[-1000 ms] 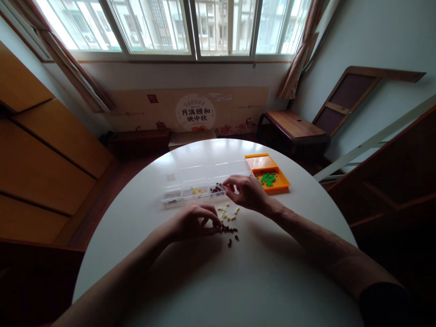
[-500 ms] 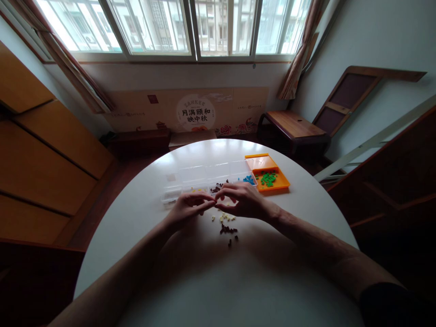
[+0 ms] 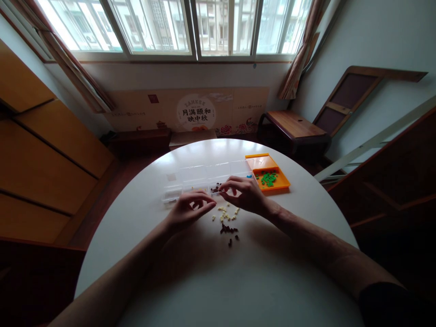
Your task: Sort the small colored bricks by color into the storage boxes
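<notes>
A clear plastic compartment box (image 3: 200, 175) lies on the round white table (image 3: 218, 272). My right hand (image 3: 243, 194) reaches over its front edge, fingers pinched near the compartment of dark brown beads (image 3: 215, 187); what they hold is too small to make out. My left hand (image 3: 189, 210) hovers just in front of the box, fingers loosely curled and apart, with nothing visible in them. Between the hands lie loose cream beads (image 3: 226, 212) and, nearer me, loose dark brown beads (image 3: 229, 230).
An orange tray (image 3: 270, 179) with green beads stands right of the box. A low wooden bench (image 3: 293, 125) and leaning wooden panels stand beyond the table on the right, wooden boards on the left, windows behind.
My left hand rose from the dark beads to the box front, met the right hand, then drew back slightly. My right hand moved back over the brown-bead compartment.
</notes>
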### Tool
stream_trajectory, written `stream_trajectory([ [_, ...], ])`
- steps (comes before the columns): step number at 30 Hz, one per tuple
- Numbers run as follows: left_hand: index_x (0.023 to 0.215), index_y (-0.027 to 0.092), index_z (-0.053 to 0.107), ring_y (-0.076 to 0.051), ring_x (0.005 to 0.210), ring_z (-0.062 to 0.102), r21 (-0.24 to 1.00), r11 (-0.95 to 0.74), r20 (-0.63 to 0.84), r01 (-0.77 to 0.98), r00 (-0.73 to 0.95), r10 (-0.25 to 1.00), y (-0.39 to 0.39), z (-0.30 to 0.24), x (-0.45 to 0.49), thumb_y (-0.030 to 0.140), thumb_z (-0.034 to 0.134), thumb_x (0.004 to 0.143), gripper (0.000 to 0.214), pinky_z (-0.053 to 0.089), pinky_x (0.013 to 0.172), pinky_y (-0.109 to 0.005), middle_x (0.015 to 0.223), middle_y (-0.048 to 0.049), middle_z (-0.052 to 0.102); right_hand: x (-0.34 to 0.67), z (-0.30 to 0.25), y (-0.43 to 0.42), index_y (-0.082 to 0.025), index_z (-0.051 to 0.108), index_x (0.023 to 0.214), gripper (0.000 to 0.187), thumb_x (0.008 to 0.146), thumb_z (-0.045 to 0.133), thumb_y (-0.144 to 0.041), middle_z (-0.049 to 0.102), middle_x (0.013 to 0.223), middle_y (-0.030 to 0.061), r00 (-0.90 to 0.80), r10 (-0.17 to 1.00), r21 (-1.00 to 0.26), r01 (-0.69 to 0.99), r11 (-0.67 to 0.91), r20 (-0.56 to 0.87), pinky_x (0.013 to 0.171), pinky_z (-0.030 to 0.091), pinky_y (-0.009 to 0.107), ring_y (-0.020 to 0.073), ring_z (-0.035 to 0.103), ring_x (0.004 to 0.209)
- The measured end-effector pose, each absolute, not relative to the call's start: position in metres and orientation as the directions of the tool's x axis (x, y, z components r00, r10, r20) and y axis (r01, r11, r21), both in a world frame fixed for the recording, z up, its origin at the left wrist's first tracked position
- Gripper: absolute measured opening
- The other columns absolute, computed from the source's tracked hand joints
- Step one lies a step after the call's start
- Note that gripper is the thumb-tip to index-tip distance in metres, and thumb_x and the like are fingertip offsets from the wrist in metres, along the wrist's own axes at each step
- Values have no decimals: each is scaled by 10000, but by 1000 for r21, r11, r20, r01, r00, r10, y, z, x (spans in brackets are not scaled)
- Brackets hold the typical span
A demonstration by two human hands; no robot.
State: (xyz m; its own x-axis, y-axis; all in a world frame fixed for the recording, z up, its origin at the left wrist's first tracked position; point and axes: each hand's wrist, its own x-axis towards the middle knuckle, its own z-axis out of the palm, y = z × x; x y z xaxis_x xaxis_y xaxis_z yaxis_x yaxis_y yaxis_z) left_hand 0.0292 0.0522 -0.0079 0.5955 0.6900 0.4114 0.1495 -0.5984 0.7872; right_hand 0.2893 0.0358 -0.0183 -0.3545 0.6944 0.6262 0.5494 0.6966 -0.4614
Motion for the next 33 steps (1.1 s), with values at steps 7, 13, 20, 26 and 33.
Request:
stream_trajectory([
  [7, 958, 192, 843, -111, 624, 588, 675, -733, 411, 83, 783, 467, 42, -12, 29, 304, 822, 958, 113, 472, 519, -205, 845, -69, 748, 295, -23, 49, -234, 788, 1113, 125, 1011, 728, -192, 807, 1011, 19, -197, 782, -498, 674, 546, 591, 856, 507, 334, 144, 668, 740],
  [13, 931, 252, 852, -100, 600, 612, 578, -806, 328, 128, 868, 373, 40, -16, 31, 336, 826, 946, 90, 480, 587, -204, 826, -22, 765, 294, -20, 47, -224, 778, 1064, 92, 1001, 715, -202, 797, 1018, 29, -222, 772, -471, 682, 560, 596, 880, 493, 346, 148, 659, 741],
  [20, 914, 244, 834, -81, 567, 597, 545, -830, 343, 121, 871, 352, 44, -18, 30, 252, 771, 979, 91, 458, 578, -201, 850, -18, 783, 293, -19, 44, -230, 763, 1034, 70, 997, 712, -197, 783, 987, 17, -239, 762, -466, 671, 577, 601, 904, 478, 348, 153, 666, 759],
  [26, 934, 180, 799, -104, 641, 605, 613, -771, 461, 174, 714, 527, 51, -18, 28, 294, 741, 1042, 168, 497, 607, -212, 843, -51, 742, 292, -15, 39, -234, 742, 1011, 63, 1016, 680, -222, 780, 973, 21, -378, 716, -468, 563, 681, 586, 896, 497, 339, 160, 665, 768],
  [33, 953, 154, 786, -104, 682, 605, 668, -717, 526, 200, 555, 645, 60, -19, 25, 304, 771, 1035, 171, 487, 592, -209, 885, -62, 734, 289, -13, 35, -234, 733, 1016, 112, 1041, 689, -334, 789, 955, 31, -505, 650, -411, 509, 756, 568, 906, 497, 361, 183, 683, 796],
])
